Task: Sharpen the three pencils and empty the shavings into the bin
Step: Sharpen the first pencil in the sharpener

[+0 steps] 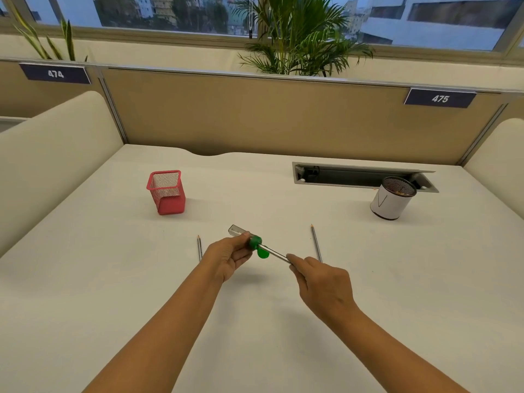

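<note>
Clear plastic with a green cap, the sharpener [246, 237] sits pinched in our left hand [226, 258]. Our right hand [320, 285] grips the slim pencil [276, 254] entering it.

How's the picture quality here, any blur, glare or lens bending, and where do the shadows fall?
Head view: wide-angle bending curves the partition top and desk edges; light is soft and even, no harsh glare; a faint shadow lies on the desk beneath the left hand and sharpener; the pencil held by the right hand looks slightly soft; the window scene is hazy.
</note>
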Tool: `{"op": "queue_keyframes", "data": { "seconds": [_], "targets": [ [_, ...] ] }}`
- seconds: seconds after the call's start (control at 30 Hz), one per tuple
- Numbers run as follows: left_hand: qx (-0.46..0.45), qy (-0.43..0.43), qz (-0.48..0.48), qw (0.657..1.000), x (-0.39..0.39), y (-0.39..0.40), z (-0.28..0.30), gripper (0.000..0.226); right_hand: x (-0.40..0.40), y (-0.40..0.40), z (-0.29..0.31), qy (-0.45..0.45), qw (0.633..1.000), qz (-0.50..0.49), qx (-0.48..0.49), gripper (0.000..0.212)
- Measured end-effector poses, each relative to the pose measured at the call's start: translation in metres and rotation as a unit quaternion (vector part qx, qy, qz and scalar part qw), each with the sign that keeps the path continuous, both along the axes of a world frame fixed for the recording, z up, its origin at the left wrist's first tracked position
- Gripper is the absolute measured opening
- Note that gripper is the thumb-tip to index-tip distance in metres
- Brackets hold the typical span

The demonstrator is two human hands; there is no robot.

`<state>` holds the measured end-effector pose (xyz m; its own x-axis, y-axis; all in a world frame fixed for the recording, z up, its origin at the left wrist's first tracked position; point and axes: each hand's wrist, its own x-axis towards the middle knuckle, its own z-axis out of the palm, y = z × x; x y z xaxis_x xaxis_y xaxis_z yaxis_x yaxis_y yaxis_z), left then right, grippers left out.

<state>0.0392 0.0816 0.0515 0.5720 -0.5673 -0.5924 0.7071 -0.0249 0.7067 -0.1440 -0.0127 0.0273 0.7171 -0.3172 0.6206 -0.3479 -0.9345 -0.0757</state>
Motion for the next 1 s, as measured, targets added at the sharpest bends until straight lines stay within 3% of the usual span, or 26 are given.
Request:
{"op": "queue_keyframes", "data": {
  "seconds": [0.1,0.17,0.2,0.23,0.27,0.3,0.33,0.37,0.4,0.43,0.47,0.5,0.53,0.6,0.63,0.7,0.73,0.8,0.9,1.0],
  "targets": [
    [0.0,-0.01,-0.006,1.0,0.0,0.0,-0.002,0.005,0.002,0.005,0.006,0.032,0.998,-0.031,0.052,0.022],
    [-0.004,-0.019,-0.011,1.0,0.0,0.001,-0.004,0.004,0.006,0.012,0.022,0.082,0.955,-0.086,0.271,0.014],
    [-0.008,-0.024,-0.016,1.0,0.0,0.002,-0.004,0.004,0.008,0.012,0.029,0.075,0.888,-0.092,0.443,0.014],
    [-0.017,-0.029,-0.024,0.999,0.0,0.004,-0.005,0.004,0.009,0.009,0.035,0.057,0.781,-0.093,0.615,0.014],
    [-0.031,-0.032,-0.035,0.998,0.0,0.005,-0.004,0.005,0.007,0.006,0.039,0.038,0.65,-0.099,0.753,0.016],
    [-0.043,-0.037,-0.046,0.997,0.001,0.006,-0.003,0.007,0.005,0.003,0.042,0.024,0.525,-0.102,0.845,0.018],
    [-0.05,-0.044,-0.058,0.996,0.002,0.007,-0.002,0.008,0.003,0.001,0.042,0.01,0.422,-0.101,0.901,0.02],
    [-0.049,-0.055,-0.067,0.995,0.003,0.007,-0.001,0.009,0.002,0.001,0.041,-0.002,0.355,-0.095,0.93,0.021],
    [-0.044,-0.066,-0.074,0.994,0.004,0.006,-0.001,0.01,0.001,0.002,0.04,-0.011,0.327,-0.089,0.941,0.022],
    [-0.039,-0.074,-0.077,0.994,0.005,0.005,0.0,0.01,0.001,0.005,0.039,-0.015,0.332,-0.084,0.94,0.022],
    [-0.035,-0.077,-0.076,0.994,0.005,0.005,0.001,0.01,0.002,0.009,0.039,-0.011,0.372,-0.082,0.924,0.023],
    [-0.033,-0.077,-0.072,0.994,0.006,0.004,0.001,0.009,0.003,0.012,0.04,0.002,0.447,-0.086,0.89,0.022],
    [-0.032,-0.074,-0.064,0.995,0.007,0.003,0.001,0.008,0.004,0.015,0.041,0.015,0.544,-0.092,0.834,0.021],
    [-0.028,-0.064,-0.051,0.996,0.008,0.002,0.001,0.007,0.006,0.017,0.037,0.028,0.748,-0.094,0.656,0.016],
    [-0.027,-0.058,-0.046,0.997,0.008,0.001,0.001,0.007,0.006,0.016,0.033,0.032,0.833,-0.086,0.545,0.014],
    [-0.025,-0.046,-0.038,0.998,0.008,0.0,-0.001,0.007,0.004,0.014,0.026,0.043,0.949,-0.049,0.308,0.012],
    [-0.024,-0.041,-0.035,0.998,0.007,-0.001,-0.002,0.008,0.002,0.012,0.021,0.046,0.976,-0.028,0.213,0.011],
    [-0.02,-0.036,-0.03,0.999,0.005,-0.001,-0.003,0.008,0.001,0.007,0.012,0.04,0.994,-0.001,0.099,0.017],
    [-0.024,-0.03,-0.022,0.999,0.003,-0.002,-0.002,0.006,0.003,0.004,0.006,0.022,0.999,-0.004,0.036,0.024],
    [-0.031,-0.031,-0.025,0.999,0.003,-0.002,-0.001,0.005,0.003,0.004,0.006,0.0,0.999,-0.01,0.036,0.011]
  ]
}}
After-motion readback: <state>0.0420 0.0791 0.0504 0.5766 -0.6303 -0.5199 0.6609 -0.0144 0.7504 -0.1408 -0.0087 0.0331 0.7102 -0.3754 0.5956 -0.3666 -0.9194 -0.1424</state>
